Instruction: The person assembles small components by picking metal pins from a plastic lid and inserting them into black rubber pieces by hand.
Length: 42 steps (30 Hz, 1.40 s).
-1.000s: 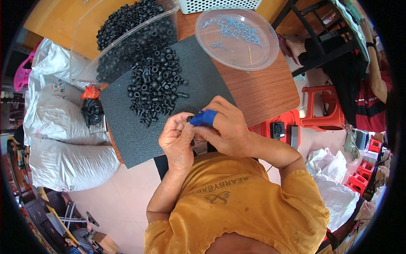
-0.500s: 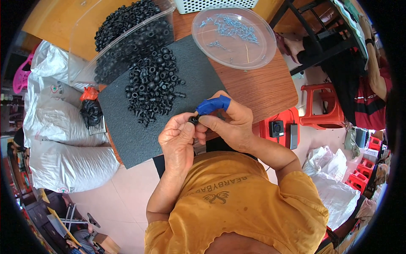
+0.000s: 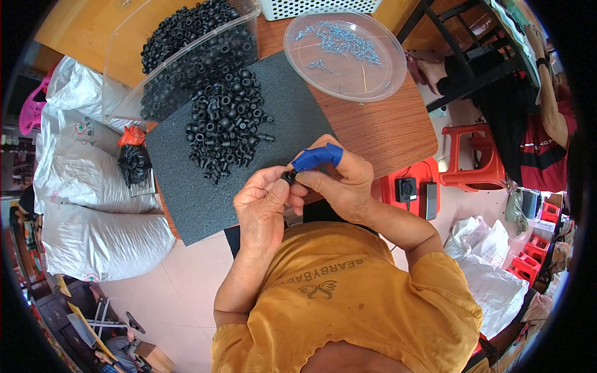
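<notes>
Between my two hands, just past the table's near edge, is a small black rubber part (image 3: 289,177). My left hand (image 3: 262,202) pinches it between thumb and fingers. My right hand (image 3: 342,183), its index finger wrapped in blue tape (image 3: 317,156), presses thumb and index finger on the same part from the other side. The fingers partly cover it. Beyond my hands a heap of similar black parts (image 3: 227,121) lies on a dark grey mat (image 3: 186,208).
A clear plastic bin (image 3: 180,68) of black parts stands at the far left of the wooden table (image 3: 398,137). Right of it lies a clear round lid (image 3: 345,81) with small bluish pieces. White sacks (image 3: 106,242) stand left; a red stool (image 3: 476,158) and another person (image 3: 547,143) are right.
Both hands stay together and the black part has turned slightly between the fingertips. The view has shifted a little; the heap and lid look unchanged.
</notes>
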Tool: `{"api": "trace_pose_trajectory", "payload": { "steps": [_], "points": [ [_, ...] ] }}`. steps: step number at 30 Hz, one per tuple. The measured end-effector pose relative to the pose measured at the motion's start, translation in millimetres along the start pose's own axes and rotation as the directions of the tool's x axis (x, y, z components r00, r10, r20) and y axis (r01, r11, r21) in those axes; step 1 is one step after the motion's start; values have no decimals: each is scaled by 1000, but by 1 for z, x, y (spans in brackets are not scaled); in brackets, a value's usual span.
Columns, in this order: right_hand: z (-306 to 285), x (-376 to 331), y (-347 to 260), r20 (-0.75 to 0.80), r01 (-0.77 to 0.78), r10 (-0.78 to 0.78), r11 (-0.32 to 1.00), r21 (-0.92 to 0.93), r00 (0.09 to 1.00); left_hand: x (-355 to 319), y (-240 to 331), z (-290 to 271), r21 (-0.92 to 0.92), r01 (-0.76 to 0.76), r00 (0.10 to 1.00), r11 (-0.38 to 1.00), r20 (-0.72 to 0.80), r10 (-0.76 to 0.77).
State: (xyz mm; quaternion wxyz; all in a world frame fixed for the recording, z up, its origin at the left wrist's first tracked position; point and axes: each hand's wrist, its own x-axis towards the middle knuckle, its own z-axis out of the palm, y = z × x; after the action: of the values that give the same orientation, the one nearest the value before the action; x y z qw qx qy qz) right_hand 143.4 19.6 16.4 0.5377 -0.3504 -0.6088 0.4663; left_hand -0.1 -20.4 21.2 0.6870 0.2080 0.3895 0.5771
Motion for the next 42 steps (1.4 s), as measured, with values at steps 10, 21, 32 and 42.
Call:
{"api": "trace_pose_trajectory", "payload": {
  "steps": [10, 21, 32, 42],
  "points": [
    [-3, 0, 2, 15, 22, -22, 1000, -17, 1000, 2, -2, -1, -73, 47, 999, 996, 24, -45],
    [-3, 3, 1, 1, 169, -171, 977, -127, 985, 0, 1, 4, 51, 27, 999, 998, -33, -25],
    [-10, 8, 5, 87, 287, -275, 938, -196, 958, -1, 3, 7, 40, 35, 998, 999, -48, -33],
    [-11, 4, 3, 46, 107, -105, 993, -42, 993, 1, 4, 9, 23, 86, 996, 996, -32, -85]
  ]
}}
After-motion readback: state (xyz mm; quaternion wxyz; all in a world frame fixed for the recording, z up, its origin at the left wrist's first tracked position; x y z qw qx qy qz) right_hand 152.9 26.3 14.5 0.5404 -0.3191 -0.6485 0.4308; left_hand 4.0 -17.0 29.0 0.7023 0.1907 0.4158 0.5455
